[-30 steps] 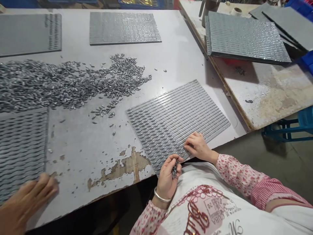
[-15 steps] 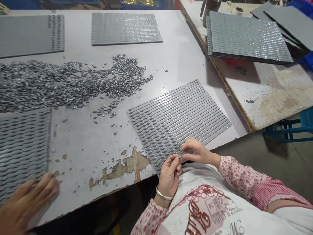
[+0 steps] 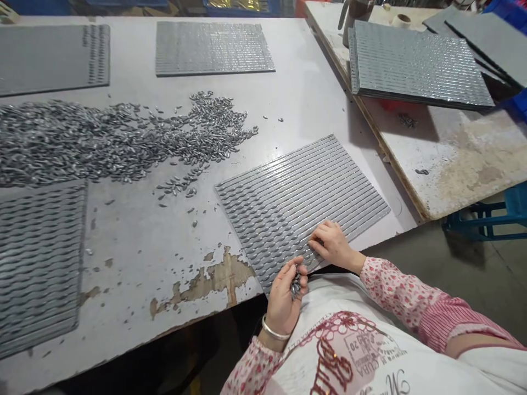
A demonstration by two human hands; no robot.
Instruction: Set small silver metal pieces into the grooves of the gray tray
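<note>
A grey ridged board [image 3: 304, 192] lies at an angle near the table's front edge. Small grey spindle-shaped metallic pieces fill the grooves on its left side; the right side shows bare grooves. Curled near the board's lower corner, my left hand [image 3: 286, 296] cups several of the same small metallic pieces [image 3: 295, 284] in its fingers. My right hand [image 3: 332, 243] rests on the board near its front edge, at the border between filled and bare grooves. Its fingertips are pressed together, and what they hold, if anything, is hidden.
A long heap of loose metallic pieces [image 3: 123, 142] spreads across the table [image 3: 135, 247]. A filled board [image 3: 37, 258] lies at left; further boards [image 3: 214, 49] lie at the back. Stacked boards [image 3: 415, 63] stand on the side table [image 3: 461, 142]. A blue stool [image 3: 494, 219] is at right.
My right hand has moved from my left fingertips onto the board. My left hand has opened slightly, showing the pieces inside. Another person's hand at lower left has gone from view.
</note>
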